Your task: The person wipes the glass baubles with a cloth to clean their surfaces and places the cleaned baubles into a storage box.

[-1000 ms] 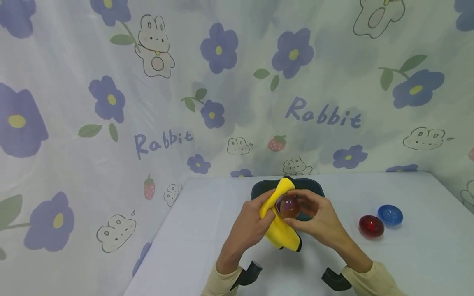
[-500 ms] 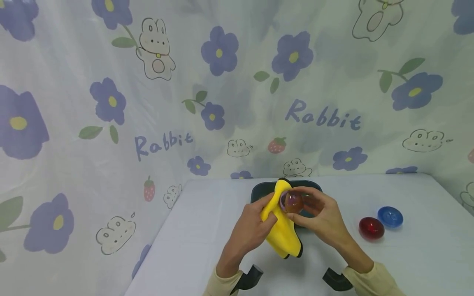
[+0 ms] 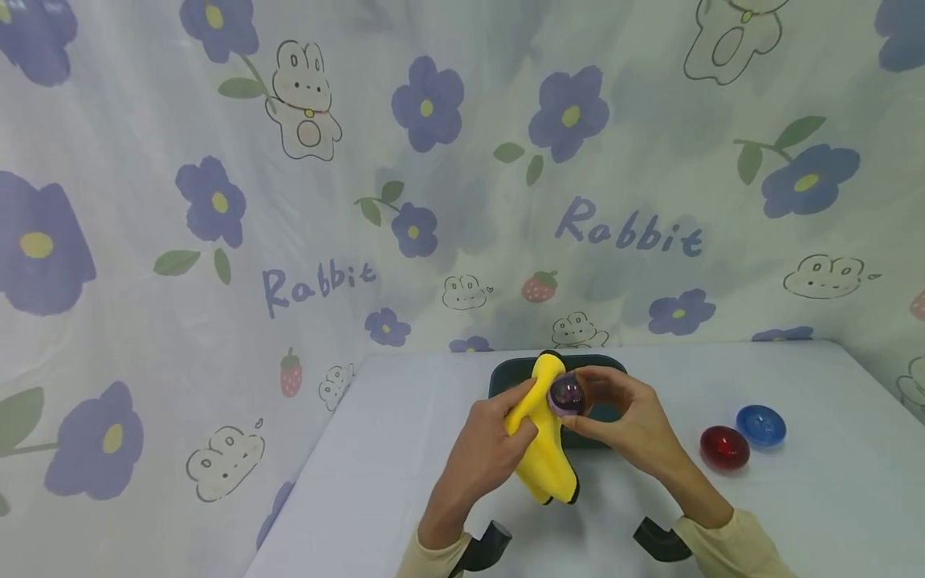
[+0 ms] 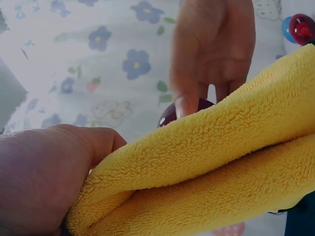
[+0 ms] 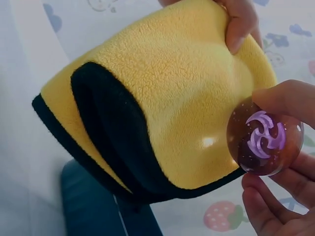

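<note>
Partly hidden tray (image 3: 511, 373) behind yellow cloth (image 3: 545, 461), ball (image 3: 568, 394); contents unclear.

We wear a pale beige left sleeve (image 3: 430, 557) and a matching right sleeve (image 3: 733, 549), both plain and creased, with a bent black tube (image 3: 487, 548) on the left and a similar black piece (image 3: 661, 541) on the right, our left hand (image 3: 493, 437) and right hand (image 3: 630, 413) bare.

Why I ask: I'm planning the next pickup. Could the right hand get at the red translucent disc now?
Probably not yet: the right hand pinches the purple-emblem disc. The red translucent disc lies uncovered on that side, though, so the way looks free once the hand lets go.
</note>
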{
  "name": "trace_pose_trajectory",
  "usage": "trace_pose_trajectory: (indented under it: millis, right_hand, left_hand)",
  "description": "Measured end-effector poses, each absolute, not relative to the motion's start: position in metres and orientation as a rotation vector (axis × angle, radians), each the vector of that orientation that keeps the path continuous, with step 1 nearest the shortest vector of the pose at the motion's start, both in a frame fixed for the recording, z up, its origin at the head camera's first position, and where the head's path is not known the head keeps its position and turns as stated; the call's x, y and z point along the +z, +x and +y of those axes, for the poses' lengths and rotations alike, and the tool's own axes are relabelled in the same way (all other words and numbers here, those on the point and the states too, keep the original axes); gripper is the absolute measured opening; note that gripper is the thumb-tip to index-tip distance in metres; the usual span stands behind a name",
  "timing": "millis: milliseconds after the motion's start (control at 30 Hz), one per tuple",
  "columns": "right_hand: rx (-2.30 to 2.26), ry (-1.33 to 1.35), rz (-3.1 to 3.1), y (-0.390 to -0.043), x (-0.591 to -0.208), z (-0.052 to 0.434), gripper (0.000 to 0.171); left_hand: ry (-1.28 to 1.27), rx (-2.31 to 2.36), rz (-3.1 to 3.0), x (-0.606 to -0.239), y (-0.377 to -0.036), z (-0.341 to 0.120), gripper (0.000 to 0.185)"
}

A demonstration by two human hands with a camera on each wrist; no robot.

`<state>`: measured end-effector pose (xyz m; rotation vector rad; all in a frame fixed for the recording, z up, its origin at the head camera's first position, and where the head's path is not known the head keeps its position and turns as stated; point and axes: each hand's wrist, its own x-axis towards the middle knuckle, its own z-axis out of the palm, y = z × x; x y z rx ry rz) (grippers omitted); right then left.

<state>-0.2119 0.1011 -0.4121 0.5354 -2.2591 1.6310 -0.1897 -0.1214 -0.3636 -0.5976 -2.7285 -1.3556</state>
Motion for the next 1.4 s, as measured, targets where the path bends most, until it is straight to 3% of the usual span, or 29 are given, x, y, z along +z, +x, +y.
trace_pose_trajectory:
  millis: [800, 1400]
  right_hand:
    - [1.631, 0.741, -2.300, -0.200, -0.411, 0.088, 0.061]
    - [1.724, 0.667, -2.182, -0.200, -0.411, 0.087, 0.062]
  left_hand:
    - [-0.679, -1.276, -2.602, -0.369, -0.193, -0.127, 0.049]
    - [-0.667, -1.313, -2.723, -0.371, -0.197, -0.124, 0.054]
